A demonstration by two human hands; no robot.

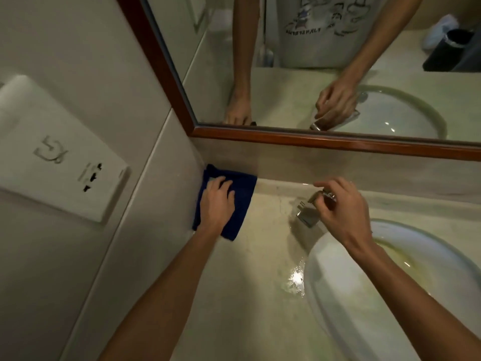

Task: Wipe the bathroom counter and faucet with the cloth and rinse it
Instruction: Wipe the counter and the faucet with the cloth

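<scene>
A dark blue cloth (243,204) lies flat in the back left corner of the pale stone counter (260,269), against the side wall and the backsplash. My left hand (217,204) presses down on it, palm flat, fingers spread. The chrome faucet (308,213) stands behind the white oval sink (338,295). My right hand (341,207) hovers over the faucet's top, fingers curled around its handle; the handle is mostly hidden by the hand.
A wood-framed mirror (325,143) runs above the backsplash and reflects both hands. A white wall plate with sockets (59,157) sits on the left wall. A wet shiny patch (295,278) lies on the counter by the sink's left rim.
</scene>
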